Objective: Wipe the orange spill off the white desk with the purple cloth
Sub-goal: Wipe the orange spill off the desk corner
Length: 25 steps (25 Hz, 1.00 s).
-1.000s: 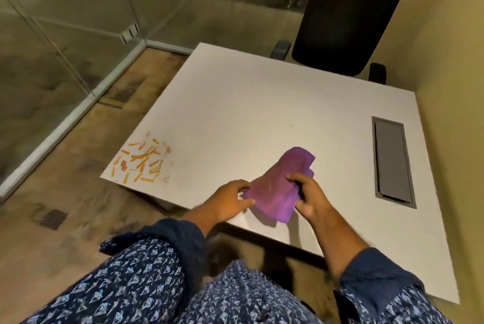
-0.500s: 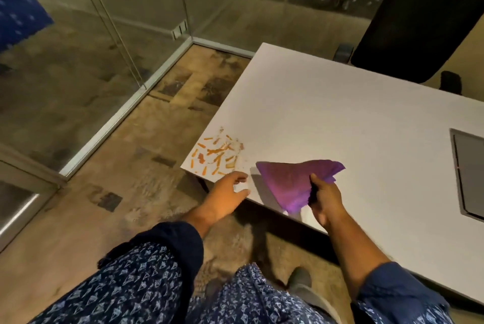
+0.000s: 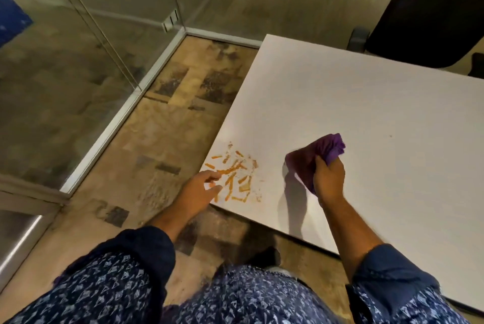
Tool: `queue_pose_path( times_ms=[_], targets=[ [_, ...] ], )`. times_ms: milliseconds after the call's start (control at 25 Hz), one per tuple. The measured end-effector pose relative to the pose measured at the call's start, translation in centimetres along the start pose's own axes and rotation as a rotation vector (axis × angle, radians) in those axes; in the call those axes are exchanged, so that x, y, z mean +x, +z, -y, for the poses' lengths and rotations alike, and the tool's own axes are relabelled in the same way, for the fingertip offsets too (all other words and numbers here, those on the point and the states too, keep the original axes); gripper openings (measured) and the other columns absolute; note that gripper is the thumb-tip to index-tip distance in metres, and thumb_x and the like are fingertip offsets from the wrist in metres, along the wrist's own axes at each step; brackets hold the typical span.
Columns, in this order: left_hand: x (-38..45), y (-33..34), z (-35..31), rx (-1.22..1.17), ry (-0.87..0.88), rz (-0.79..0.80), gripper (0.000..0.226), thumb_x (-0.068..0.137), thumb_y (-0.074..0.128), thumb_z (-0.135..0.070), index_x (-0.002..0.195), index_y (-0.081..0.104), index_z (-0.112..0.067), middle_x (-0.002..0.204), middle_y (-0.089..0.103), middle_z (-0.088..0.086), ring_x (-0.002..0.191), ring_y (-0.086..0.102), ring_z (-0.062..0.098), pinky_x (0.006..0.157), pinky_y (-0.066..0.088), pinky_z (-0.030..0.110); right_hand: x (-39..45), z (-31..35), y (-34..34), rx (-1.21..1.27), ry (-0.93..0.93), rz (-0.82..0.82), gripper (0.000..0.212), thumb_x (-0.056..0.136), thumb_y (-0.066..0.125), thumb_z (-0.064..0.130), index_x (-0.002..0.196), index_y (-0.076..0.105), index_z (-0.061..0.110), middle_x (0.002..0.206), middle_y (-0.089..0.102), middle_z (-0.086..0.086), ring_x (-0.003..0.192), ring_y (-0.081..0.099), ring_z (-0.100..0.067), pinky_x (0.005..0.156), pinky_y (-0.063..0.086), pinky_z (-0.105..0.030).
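An orange spill [image 3: 237, 175] of short streaks and crumbs lies at the near left corner of the white desk [image 3: 366, 119]. My right hand [image 3: 328, 179] holds the bunched purple cloth [image 3: 317, 156] just above the desk, a little to the right of the spill. My left hand [image 3: 201, 190] hovers at the desk's corner, fingers apart, its fingertips at the spill's left edge. It holds nothing.
A black office chair [image 3: 429, 9] stands behind the desk's far edge. Glass walls with a metal floor rail [image 3: 125, 111] close off the left side. Patterned carpet floor lies between the glass and the desk. My patterned trousers fill the bottom.
My right hand has bunched up the cloth and lifted it. My left hand let go of the cloth and reached left to the spill's edge. The view has swung towards the spill.
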<state>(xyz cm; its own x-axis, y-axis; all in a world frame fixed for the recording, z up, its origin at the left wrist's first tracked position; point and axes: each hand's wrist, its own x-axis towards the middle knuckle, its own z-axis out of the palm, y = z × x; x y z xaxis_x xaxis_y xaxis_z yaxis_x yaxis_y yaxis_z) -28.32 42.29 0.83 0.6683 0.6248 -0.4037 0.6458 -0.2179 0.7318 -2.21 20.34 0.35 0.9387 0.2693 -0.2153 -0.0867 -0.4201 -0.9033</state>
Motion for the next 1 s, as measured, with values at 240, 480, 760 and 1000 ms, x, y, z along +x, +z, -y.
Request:
queue_pose_path(
  times_ms=[240, 480, 760, 1000],
  targets=[
    [8.0, -6.2, -3.2, 0.025, 0.008, -0.041, 0.034, 0.099, 0.072, -0.015, 0.132, 0.069, -0.008, 0.132, 0.07, 0.01, 0.116, 0.063, 0.018, 0.097, 0.049, 0.029, 3.7, 1.6, 3.9, -0.531, -0.104, 0.162, 0.032, 0.096, 0.046, -0.01, 0.119, 0.066, 0.001, 0.115, 0.069, -0.022, 0.105, 0.065, -0.041, 0.083, 0.046, -0.039],
    [17.6, -6.1, -5.9, 0.208, 0.252, 0.217, 0.039, 0.099, 0.072, -0.018, 0.137, 0.064, -0.01, 0.141, 0.063, 0.012, 0.133, 0.058, 0.028, 0.104, 0.047, 0.029, 0.0, -2.2, 8.9, -0.764, 0.022, 0.377, 0.039, 0.104, 0.05, 0.022, 0.127, 0.067, -0.004, 0.14, 0.064, -0.028, 0.126, 0.059, -0.048, 0.11, 0.044, -0.048],
    [30.9, -2.0, -5.7, 0.421, 0.526, 0.561, 0.054, 0.096, 0.076, -0.022, 0.145, 0.055, -0.011, 0.156, 0.044, 0.012, 0.137, 0.056, 0.027, 0.107, 0.045, 0.026, -2.4, -3.7, 14.6, -0.731, 0.23, 0.106, 0.052, 0.108, 0.052, 0.021, 0.158, 0.044, 0.007, 0.169, 0.036, -0.018, 0.152, 0.037, -0.044, 0.128, 0.026, -0.051],
    [38.1, 1.7, -5.3, 0.73, 0.796, 0.584, 0.081, 0.104, 0.057, -0.051, 0.168, 0.021, -0.017, 0.178, 0.011, 0.003, 0.165, 0.005, 0.025, 0.133, 0.007, 0.041, -7.3, -3.6, 20.2, -0.423, 0.417, -0.269, 0.06, 0.104, 0.055, 0.01, 0.162, 0.039, 0.009, 0.154, 0.054, -0.024, 0.136, 0.051, -0.044, 0.113, 0.04, -0.046]
  ],
)
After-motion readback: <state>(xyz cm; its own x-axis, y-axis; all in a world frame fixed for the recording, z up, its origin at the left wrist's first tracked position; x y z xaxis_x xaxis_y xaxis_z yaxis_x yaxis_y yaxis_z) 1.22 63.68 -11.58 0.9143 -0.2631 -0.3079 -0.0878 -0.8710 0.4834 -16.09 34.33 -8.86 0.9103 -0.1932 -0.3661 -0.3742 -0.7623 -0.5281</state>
